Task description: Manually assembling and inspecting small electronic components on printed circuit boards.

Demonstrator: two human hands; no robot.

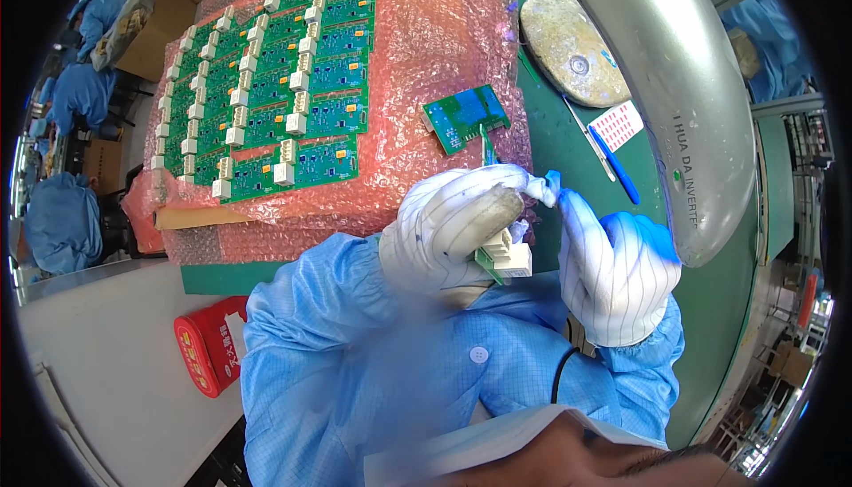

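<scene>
My left hand point(448, 221), in a white striped glove, is closed round a circuit board whose white connectors point(510, 256) show below the palm. Above the fingers a green board part with dark blue patches point(466, 116) appears; my hand hides whether both belong to one board. A thin silvery tip point(485, 139) lies between that part and my fingers. My right hand point(614, 265), gloved alike, has its fingers curled, and its fingertips meet those of the left. A small blue piece point(552, 187) shows where they meet; what the right fingers pinch is unclear.
Rows of green boards with white connectors point(266, 87) lie on pink bubble wrap point(435, 34). At right are a stone-like disc point(572, 47), a blue pen point(614, 166), a label sheet point(616, 126) and a large silver lamp housing point(692, 132). A red tin point(200, 349) stands lower left.
</scene>
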